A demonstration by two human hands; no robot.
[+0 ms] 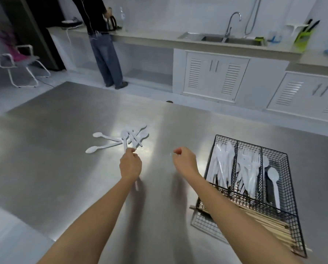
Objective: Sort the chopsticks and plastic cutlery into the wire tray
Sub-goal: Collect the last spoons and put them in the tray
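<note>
A loose pile of white plastic spoons (121, 139) lies on the steel table (64, 178), left of centre. My left hand (130, 164) is at the pile's near edge, fingers pinched on one spoon's handle. My right hand (184, 161) hovers over the table between the pile and the tray, fingers curled in with nothing clearly in them. The black wire tray (285, 155) stands at the right. It holds white knives (222, 162) in its left slot, forks (248, 168) in the middle and spoons (272, 178) on the right. Wooden chopsticks (270, 223) lie crosswise in its near section, partly hidden by my right forearm.
Another person (102, 44) stands at the far counter with their back to me. A sink with a tap (230, 25) sits on that counter, white cabinets (214, 77) below. A white-framed chair (16, 61) stands at far left. The table's far edge runs beyond the spoon pile.
</note>
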